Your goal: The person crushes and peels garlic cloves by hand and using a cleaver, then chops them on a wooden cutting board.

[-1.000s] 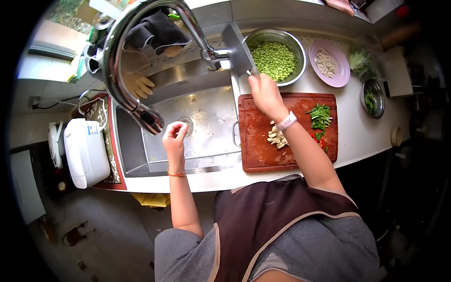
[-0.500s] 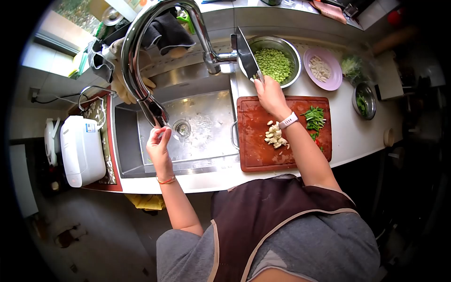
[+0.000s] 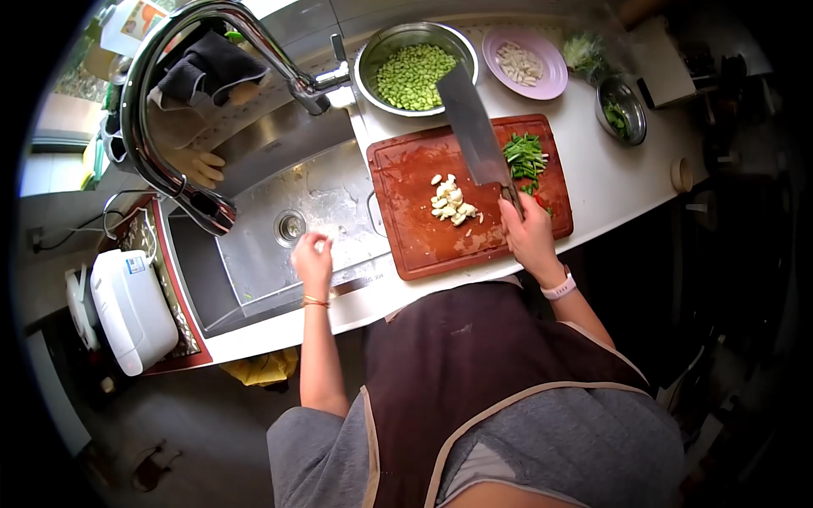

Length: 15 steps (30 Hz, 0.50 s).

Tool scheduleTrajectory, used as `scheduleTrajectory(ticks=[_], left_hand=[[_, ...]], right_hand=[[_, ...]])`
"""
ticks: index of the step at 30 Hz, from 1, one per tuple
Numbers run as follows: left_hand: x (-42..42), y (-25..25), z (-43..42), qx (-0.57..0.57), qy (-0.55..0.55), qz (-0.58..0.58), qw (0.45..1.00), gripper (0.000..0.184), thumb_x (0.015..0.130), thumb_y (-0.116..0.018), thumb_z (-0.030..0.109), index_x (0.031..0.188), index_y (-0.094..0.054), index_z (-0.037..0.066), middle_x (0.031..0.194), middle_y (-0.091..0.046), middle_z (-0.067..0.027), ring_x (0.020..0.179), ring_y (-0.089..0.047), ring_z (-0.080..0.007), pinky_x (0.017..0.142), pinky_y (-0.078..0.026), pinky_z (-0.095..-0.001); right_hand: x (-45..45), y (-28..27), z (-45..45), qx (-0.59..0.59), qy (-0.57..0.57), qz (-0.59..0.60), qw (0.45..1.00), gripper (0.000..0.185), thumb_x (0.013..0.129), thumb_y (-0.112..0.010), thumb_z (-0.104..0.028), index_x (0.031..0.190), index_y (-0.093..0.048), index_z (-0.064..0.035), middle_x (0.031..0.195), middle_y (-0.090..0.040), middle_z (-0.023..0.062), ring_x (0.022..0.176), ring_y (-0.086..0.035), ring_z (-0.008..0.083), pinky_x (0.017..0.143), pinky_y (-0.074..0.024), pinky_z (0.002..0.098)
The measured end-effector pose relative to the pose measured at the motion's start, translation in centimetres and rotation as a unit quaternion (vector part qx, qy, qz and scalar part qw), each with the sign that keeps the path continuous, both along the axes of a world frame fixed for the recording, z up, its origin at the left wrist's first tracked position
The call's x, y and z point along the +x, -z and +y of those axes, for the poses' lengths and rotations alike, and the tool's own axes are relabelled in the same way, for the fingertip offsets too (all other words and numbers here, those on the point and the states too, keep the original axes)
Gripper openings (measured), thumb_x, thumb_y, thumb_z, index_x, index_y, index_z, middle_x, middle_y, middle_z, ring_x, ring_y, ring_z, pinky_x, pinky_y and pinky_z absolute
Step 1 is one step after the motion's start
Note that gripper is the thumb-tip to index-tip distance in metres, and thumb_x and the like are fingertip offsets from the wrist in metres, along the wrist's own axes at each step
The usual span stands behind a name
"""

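Left hand (image 3: 313,261) is above the near edge of the sink (image 3: 254,262); I read thumb and fingertips curled close together, can't tell if anything's pinched there. Right hand (image 3: 532,230) is wrapped round the handle of the knife (image 3: 471,123), blade raised over the board (image 3: 406,169), angled away from me. I'd log the step as knife work, no cut under way. Garlic cloves (image 3: 451,201) sit in a loose pile mid-board, left of the blade; chopped greens (image 3: 527,157) lie to its right. Cutting the cloves would call for me lowering the blade leftward and bringing the left hand over to steady them. Farther off: metal bowl (image 3: 406,35) of green beans (image 3: 412,78), then pink plate (image 3: 555,71).
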<state>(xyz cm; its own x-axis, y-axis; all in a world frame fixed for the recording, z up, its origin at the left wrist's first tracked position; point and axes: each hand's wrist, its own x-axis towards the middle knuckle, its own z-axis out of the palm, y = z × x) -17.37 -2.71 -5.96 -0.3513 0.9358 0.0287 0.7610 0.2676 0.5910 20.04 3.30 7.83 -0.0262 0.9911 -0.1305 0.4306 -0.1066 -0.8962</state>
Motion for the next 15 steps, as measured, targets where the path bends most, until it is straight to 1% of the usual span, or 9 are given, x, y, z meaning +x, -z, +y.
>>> scheduleTrajectory(ticks=[1,3,4,5,6,7,8,13,15], left_hand=[[2.6,-1.7,1.2,0.083,0.039,-0.013,0.996,0.01,0.072,-0.071,0.007,0.078,-0.065,0.003,0.083,-0.065,-0.011,0.079,-0.062,-0.0291,0.072,-0.048,-0.0356],[8.2,-4.1,3.3,0.132,0.113,-0.066,0.983,0.01,0.071,-0.072,0.007,0.078,-0.067,0.003,0.08,-0.064,-0.011,0.078,-0.062,-0.0282,0.072,-0.048,-0.0353],[10.8,-4.7,4.1,0.146,0.151,-0.079,0.974,0.008,0.072,-0.071,0.006,0.078,-0.066,0.003,0.079,-0.064,-0.0108,0.074,-0.061,-0.0284,0.068,-0.047,-0.0349],[13.4,-5.2,4.6,0.11,0.168,-0.1,0.975,0.008,0.073,-0.072,0.01,0.077,-0.067,0.005,0.082,-0.063,-0.0087,0.078,-0.059,-0.0264,0.072,-0.044,-0.0359],[15.1,-6.0,5.1,0.087,0.209,-0.019,0.974,0.008,0.075,-0.071,0.016,0.078,-0.069,0.008,0.086,-0.062,-0.0054,0.085,-0.057,-0.0238,0.079,-0.039,-0.0364],[16.5,-5.9,5.7,0.053,0.223,-0.014,0.973,0.009,0.076,-0.071,0.019,0.079,-0.07,0.011,0.088,-0.061,-0.0027,0.092,-0.055,-0.0217,0.083,-0.035,-0.0364],[17.6,-5.5,6.3,0.066,0.22,-0.007,0.973,0.006,0.076,-0.07,0.016,0.078,-0.07,0.011,0.087,-0.059,-0.0024,0.091,-0.053,-0.0213,0.081,-0.035,-0.0366],[20.3,-5.5,8.0,0.082,0.185,0.036,0.979,0.01,0.074,-0.07,0.014,0.083,-0.067,0.01,0.095,-0.058,-0.0048,0.092,-0.053,-0.0225,0.079,-0.035,-0.037],[20.7,-5.5,8.1,0.072,0.201,0.034,0.976,0.011,0.074,-0.071,0.014,0.084,-0.067,0.01,0.097,-0.057,-0.0053,0.093,-0.053,-0.0226,0.079,-0.035,-0.0374]], right_hand=[[0.7,0.6,-1.1,-0.01,0.024,0.014,1.0,0.021,0.093,-0.055,-0.017,0.083,-0.052,0.0012,0.059,-0.049,0.0057,0.053,-0.049,0.0136,0.05,-0.039,0.0318],[1.6,0.8,-2.9,-0.047,0.056,0.04,0.997,0.021,0.094,-0.055,-0.017,0.083,-0.052,0.0002,0.058,-0.048,0.0034,0.051,-0.047,0.011,0.048,-0.0379,0.0302],[1.8,0.9,-3.5,-0.08,0.085,0.064,0.991,0.021,0.094,-0.054,-0.017,0.082,-0.052,-0.0007,0.057,-0.047,0.001,0.05,-0.045,0.0083,0.046,-0.0369,0.0287],[2.0,1.0,-3.9,-0.082,0.089,0.067,0.99,0.021,0.094,-0.054,-0.017,0.082,-0.052,-0.0007,0.057,-0.047,0.001,0.05,-0.045,0.0083,0.046,-0.0369,0.0287],[2.2,1.0,-4.3,-0.088,0.093,0.079,0.989,0.021,0.094,-0.054,-0.017,0.081,-0.052,-0.0013,0.057,-0.047,0.0001,0.048,-0.044,0.0073,0.045,-0.0359,0.0272],[2.4,0.9,-4.5,-0.093,0.098,0.091,0.987,0.021,0.095,-0.054,-0.018,0.081,-0.052,-0.0018,0.058,-0.047,-0.0008,0.047,-0.043,0.0062,0.043,-0.035,0.0258],[2.7,0.9,-4.6,-0.098,0.104,0.102,0.984,0.021,0.095,-0.053,-0.018,0.081,-0.052,-0.0024,0.058,-0.047,-0.0017,0.045,-0.042,0.0052,0.042,-0.0341,0.0244],[3.6,0.7,-5.2,-0.098,0.114,0.109,0.983,0.021,0.095,-0.053,-0.019,0.082,-0.052,-0.002,0.058,-0.047,-0.0024,0.044,-0.043,0.0045,0.041,-0.0336,0.0235],[3.9,0.7,-5.4,-0.099,0.118,0.111,0.982,0.021,0.095,-0.053,-0.019,0.083,-0.052,-0.0017,0.058,-0.047,-0.0024,0.044,-0.043,0.0045,0.041,-0.0338,0.0236]])
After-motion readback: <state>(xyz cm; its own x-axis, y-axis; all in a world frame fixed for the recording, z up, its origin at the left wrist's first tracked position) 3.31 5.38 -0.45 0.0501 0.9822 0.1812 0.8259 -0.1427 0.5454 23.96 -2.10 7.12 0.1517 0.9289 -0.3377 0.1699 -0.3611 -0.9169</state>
